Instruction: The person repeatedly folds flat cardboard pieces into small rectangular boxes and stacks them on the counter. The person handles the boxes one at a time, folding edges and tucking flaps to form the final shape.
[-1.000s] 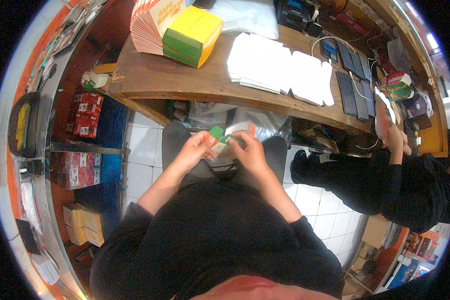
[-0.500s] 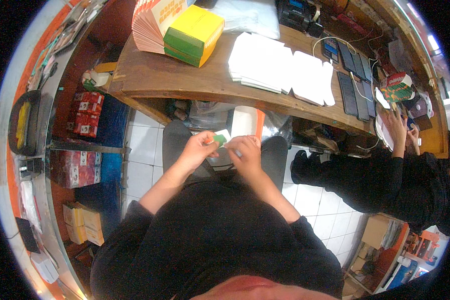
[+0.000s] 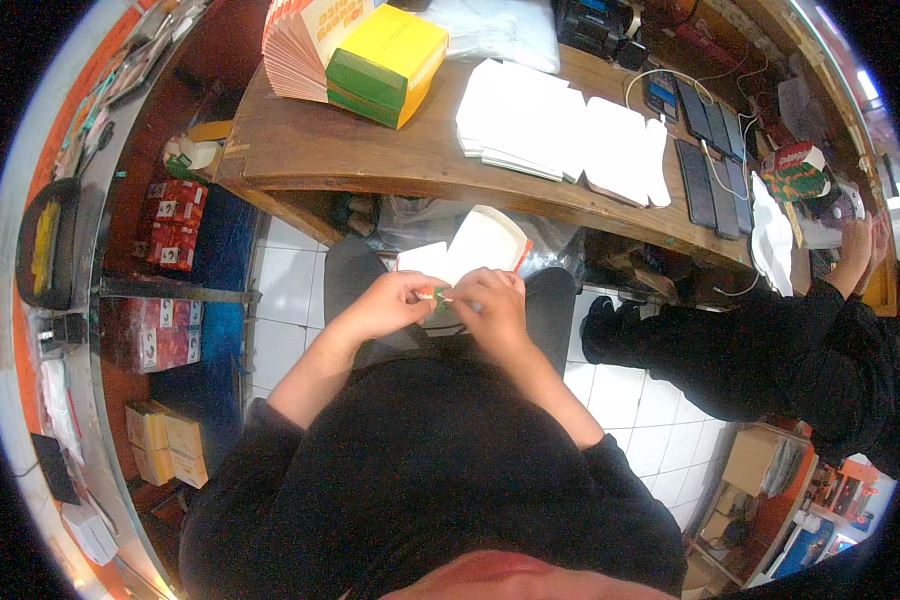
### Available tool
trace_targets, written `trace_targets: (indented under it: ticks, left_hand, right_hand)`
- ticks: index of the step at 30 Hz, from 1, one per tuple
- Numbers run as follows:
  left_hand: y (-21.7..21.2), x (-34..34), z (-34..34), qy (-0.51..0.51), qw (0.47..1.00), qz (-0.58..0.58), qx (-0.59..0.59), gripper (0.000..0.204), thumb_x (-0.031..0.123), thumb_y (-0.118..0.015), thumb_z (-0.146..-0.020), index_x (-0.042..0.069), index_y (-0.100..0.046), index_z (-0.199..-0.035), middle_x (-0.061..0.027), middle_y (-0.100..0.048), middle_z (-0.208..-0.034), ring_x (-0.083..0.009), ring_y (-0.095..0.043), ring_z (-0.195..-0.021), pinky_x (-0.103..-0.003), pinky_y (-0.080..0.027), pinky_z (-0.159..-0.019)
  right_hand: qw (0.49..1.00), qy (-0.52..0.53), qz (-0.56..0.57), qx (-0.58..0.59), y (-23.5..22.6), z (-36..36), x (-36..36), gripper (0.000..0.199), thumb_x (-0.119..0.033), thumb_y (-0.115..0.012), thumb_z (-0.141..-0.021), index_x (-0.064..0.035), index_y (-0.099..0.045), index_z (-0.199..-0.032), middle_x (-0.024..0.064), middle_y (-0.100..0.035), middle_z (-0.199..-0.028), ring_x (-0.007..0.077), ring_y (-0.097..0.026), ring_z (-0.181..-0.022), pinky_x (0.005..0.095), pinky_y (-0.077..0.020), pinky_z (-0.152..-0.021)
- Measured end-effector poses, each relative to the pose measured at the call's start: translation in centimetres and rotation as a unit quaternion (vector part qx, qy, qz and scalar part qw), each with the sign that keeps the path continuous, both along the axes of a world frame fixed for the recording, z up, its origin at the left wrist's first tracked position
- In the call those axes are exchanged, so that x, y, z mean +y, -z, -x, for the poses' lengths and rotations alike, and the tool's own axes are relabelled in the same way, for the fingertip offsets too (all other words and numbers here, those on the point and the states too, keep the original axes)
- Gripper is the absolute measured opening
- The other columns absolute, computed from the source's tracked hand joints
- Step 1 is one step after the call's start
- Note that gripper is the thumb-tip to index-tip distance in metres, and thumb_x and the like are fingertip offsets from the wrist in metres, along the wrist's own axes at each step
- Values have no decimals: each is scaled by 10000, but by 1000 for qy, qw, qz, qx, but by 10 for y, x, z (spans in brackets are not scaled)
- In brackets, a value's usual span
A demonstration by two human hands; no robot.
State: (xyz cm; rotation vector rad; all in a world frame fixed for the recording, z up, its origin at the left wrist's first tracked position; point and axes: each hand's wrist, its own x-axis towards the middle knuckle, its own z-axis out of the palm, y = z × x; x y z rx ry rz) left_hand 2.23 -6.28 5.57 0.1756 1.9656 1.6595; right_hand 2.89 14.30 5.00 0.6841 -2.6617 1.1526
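A partly folded cardboard food box (image 3: 486,240) is between my hands above my lap. Its white inside faces up, and bits of orange and green outer print show at its edges. My left hand (image 3: 398,301) pinches the near left corner, where small green and orange flaps show between the fingers. Close beside it, my right hand (image 3: 491,303) has its fingers bent onto the near right part of the box. The fingertips of both hands almost meet at the near edge. My fingers partly hide the flaps there.
On the wooden table (image 3: 300,150) ahead stand a yellow-and-green box (image 3: 390,62), a stack of flat white cardboard blanks (image 3: 520,118) and several phones (image 3: 700,185) with cables. A co-worker's hand (image 3: 854,250) is at the right, by a white blank (image 3: 771,235). Shelves (image 3: 120,300) line the left.
The box has opened out wider and tilted, with its white inside now facing up. My left fingers have turned inward toward my right hand. The co-worker's hands have moved right, leaving the white blank.
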Motion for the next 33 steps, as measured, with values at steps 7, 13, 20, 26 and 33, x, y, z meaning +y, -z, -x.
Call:
trace_targets:
  ticks: [7, 13, 20, 26, 33]
  left_hand:
    - [21, -4, 0, 52, 994, 49, 86, 259, 89, -684, -824, -1, -686, -1067, -43, -676, -871, -63, -568, -727, -246, -477, -637]
    - [12, -6, 2, 38, 995, 58, 72, 263, 129, -701, -813, 12, -689, -1048, -97, -681, -825, -102, -600, -744, -295, -492, -651]
    - [2, -7, 16, 152, 961, 209, 95, 245, 245, -746, -807, 28, -694, -909, -130, -681, -831, -254, -663, -773, -375, -521, -722]
    - [-1, -15, 25, 234, 833, 273, 421, 259, 294, -701, -834, 41, -667, -789, -131, -642, -976, -312, -617, -859, -402, -500, -867]
    - [-59, -4, 62, -125, 877, -56, 461, 289, 299, -722, -831, 39, -653, -935, -137, -572, -1204, -250, -613, -1019, -338, -479, -900]
  right_hand:
    - [998, -26, -29, -58, 12, -2, -4, 76, -159, -709, -772, -167, -687, -844, -6, -637, -915, 227, -609, -905, 412, -415, -794]
    - [997, -36, 33, -57, 11, 2, -4, 50, -158, -695, -812, -122, -683, -844, 49, -636, -951, 270, -628, -895, 419, -461, -770]
    - [989, -27, -3, -143, 15, 2, -8, 108, -209, -680, -848, -111, -689, -893, 84, -630, -979, 314, -643, -864, 434, -510, -739]
    - [999, 4, -39, 11, -27, 29, -6, 371, -269, -674, -848, -122, -626, -1185, 154, -630, -1049, 352, -639, -964, 423, -509, -865]
    - [946, -84, 194, -246, -78, 98, 6, 272, -268, -580, -959, -53, -537, -1120, 47, -625, -946, 121, -580, -850, 274, -500, -746]
